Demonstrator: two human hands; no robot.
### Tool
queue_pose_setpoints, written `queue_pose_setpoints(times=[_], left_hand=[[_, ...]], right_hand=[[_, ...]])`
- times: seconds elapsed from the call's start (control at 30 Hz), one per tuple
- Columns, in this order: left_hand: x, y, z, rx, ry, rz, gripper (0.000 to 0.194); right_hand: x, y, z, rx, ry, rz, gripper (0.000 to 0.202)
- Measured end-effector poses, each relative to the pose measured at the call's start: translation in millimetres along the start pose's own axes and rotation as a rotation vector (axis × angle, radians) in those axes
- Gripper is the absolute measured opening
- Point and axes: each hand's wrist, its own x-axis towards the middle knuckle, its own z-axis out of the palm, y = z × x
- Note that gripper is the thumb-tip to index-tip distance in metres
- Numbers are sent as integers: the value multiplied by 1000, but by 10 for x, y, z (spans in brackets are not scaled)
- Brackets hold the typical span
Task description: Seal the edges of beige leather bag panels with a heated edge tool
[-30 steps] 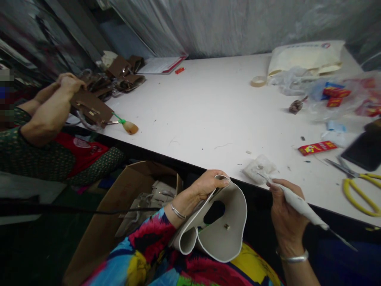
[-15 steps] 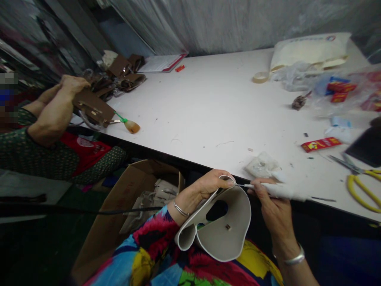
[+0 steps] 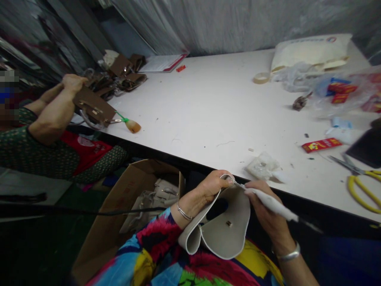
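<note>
My left hand (image 3: pixel 212 183) is closed on the upper edge of a pale grey leather bag piece (image 3: pixel 220 240), pinching it between thumb and fingers. The piece curls open over my lap, with a cut-out hole and a small metal fitting on its inner face. In my right hand (image 3: pixel 269 210) is a slim white-handled tool (image 3: pixel 272 204), with a thin rod at its rear end. Its front tip meets the bag edge beside my left thumb; the exact contact is too small to make out.
A cardboard box (image 3: pixel 104 222) of grey bags (image 3: pixel 162 194) stands at my left. On the white table (image 3: pixel 193 107) lie yellow-handled scissors (image 3: pixel 357 174), a small plastic bag (image 3: pixel 263 165), a red packet (image 3: pixel 321 145) and a tape roll (image 3: pixel 261 78). A co-worker (image 3: pixel 53 115) handles a brown bag (image 3: pixel 95 107).
My right hand has moved slightly left towards the bag edge. The white-handled tool has swung so its rear end points lower, off the table edge. My left hand keeps its hold.
</note>
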Motion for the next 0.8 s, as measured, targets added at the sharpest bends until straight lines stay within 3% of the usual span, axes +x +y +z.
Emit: queue_pose_setpoints(times=[0.1, 0.2, 0.37, 0.53, 0.67, 0.8], left_hand=[[26, -19, -69, -23, -68, -7, 26], [12, -17, -87, -4, -83, -1, 26], [-72, -18, -40, 86, 12, 77, 29], [-201, -41, 10, 321, 129, 259, 15], [-326, -34, 42, 499, 186, 354, 7], [-399, -32, 48, 501, 186, 380, 10]], right_hand=[[10, -22, -87, -127, -193, -281, 9], [-2, -68, -126, -167, -169, -344, 13], [-65, -231, -9, -39, 84, -25, 16], [-137, -343, 185, 12, 30, 241, 20], [-155, -405, 282, 80, 68, 324, 29], [-129, -464, 320, 160, 103, 379, 36]])
